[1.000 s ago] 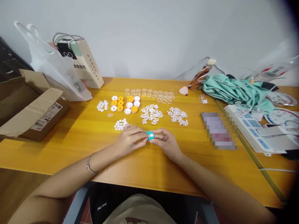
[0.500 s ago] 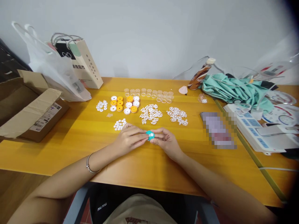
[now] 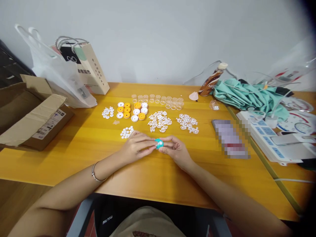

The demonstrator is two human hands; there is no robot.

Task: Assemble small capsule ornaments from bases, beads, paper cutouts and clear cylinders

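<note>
Between both hands, just above the table, is a small round teal piece (image 3: 159,144) with white parts on its face. My left hand (image 3: 137,145) pinches its left side with the fingertips. On its right side, my right hand (image 3: 175,149) grips it between thumb and fingers. Past the hands lie a pile of white openwork plastic pieces (image 3: 160,121) and a second such pile (image 3: 188,123). Small white round parts (image 3: 126,132) are scattered beside my left hand. Orange and white round caps (image 3: 126,110) stand in two groups farther back.
Clear plastic cups (image 3: 157,98) line the back. An open cardboard box (image 3: 51,121) and bags (image 3: 95,69) stand at left. A phone (image 3: 230,138), a power strip (image 3: 266,135), a teal umbrella (image 3: 247,95) and a bottle (image 3: 212,79) are at right.
The teal piece has turned slightly in my fingers, showing a little more of its face. Both hands keep nearly the same place; the camera view has shifted slightly.
</note>
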